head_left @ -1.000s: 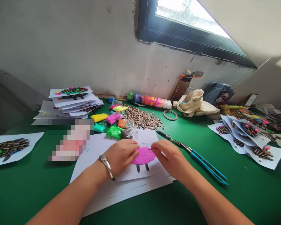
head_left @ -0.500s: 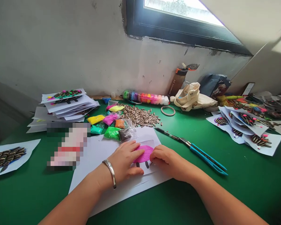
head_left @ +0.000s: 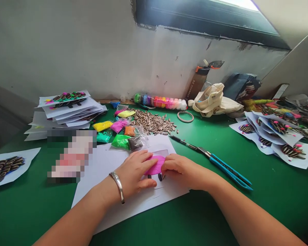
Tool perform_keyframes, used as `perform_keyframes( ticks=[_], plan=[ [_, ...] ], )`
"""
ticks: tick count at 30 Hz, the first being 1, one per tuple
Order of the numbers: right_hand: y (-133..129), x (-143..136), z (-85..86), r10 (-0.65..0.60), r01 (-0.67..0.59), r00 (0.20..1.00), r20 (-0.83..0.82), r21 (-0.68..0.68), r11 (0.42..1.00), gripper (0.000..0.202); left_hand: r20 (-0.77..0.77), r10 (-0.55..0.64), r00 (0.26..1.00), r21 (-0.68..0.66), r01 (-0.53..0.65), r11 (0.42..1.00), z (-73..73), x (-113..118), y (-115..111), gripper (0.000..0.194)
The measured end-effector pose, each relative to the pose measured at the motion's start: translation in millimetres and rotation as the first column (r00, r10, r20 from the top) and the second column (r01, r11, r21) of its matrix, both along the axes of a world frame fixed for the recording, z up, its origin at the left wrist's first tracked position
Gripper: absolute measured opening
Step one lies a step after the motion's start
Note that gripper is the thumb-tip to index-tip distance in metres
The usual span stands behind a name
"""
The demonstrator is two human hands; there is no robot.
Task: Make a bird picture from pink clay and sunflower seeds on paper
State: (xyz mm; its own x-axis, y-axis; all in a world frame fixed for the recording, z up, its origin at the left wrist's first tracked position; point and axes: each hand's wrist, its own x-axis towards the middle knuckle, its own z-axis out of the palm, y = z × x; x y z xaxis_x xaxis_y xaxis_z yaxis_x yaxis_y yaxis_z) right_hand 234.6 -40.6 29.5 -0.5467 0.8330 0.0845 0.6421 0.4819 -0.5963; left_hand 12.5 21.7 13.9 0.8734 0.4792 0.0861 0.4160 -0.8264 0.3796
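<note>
A flat pink clay oval (head_left: 155, 165) lies on a white paper sheet (head_left: 105, 165), with two small dark printed legs below it. My left hand (head_left: 135, 171), a silver bracelet on its wrist, presses its fingers on the oval's left side. My right hand (head_left: 181, 171) presses fingertips on the oval's right edge. Both hands cover part of the clay, and neither lifts it.
Behind the paper lie small bags of coloured clay (head_left: 120, 140), a heap of sunflower seeds (head_left: 151, 123) and a row of clay tubs (head_left: 160, 101). Blue-handled scissors (head_left: 220, 166) lie to the right. Stacks of finished seed pictures sit at left (head_left: 66, 109) and right (head_left: 277, 135). A cloth bag (head_left: 213, 102) and bottle (head_left: 199, 82) stand by the wall.
Both hands have closed in over the pink clay, covering more of it. The view has tilted down slightly.
</note>
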Motion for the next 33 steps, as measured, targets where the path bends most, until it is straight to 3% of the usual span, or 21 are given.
perform_keyframes(
  ticks=[9,17,26,33],
  plan=[
    [-3.7,-0.9,-3.9,-0.042,0.042,0.999,-0.018,-0.001,0.999,0.021,-0.057,0.002,0.998,0.019,-0.001,1.000,6.4,3.8,-1.9,0.056],
    [-3.2,0.3,-7.8,-0.073,0.073,0.997,0.007,0.008,0.997,0.020,-0.035,0.001,0.999,0.018,0.000,1.000,0.7,1.8,-0.9,0.059],
    [-5.2,-3.0,-10.4,-0.190,0.190,0.982,0.002,0.005,0.982,0.017,-0.060,0.017,0.998,0.024,-0.016,1.000,3.6,3.4,-2.8,0.059],
    [-25.1,-11.2,-11.5,-0.284,0.278,0.949,0.139,0.059,0.959,0.016,-0.026,0.006,1.000,0.047,-0.005,0.999,0.8,2.0,-2.9,0.059]
  ],
)
